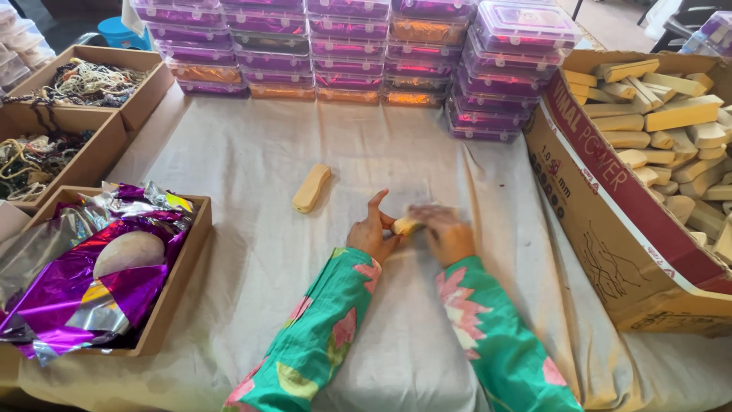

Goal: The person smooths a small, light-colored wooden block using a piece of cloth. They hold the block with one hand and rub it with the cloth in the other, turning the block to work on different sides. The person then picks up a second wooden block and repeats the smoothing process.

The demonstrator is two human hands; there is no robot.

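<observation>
We find both hands meeting on the cloth-covered surface [252,175] just right of the loose tan bar [311,188]: the left hand [371,233] and the right hand [446,233] together grasp a small tan block [406,225] between their fingertips, the right hand blurred. Well right of that bar we note an open cardboard box [610,229] heaped with similar tan bars [671,114], and behind it stacks of purple-lidded clear containers [351,53]. Left of the bar we record a tray of crumpled purple and silver foil [91,267] and two trays of tangled cords [69,114]
</observation>
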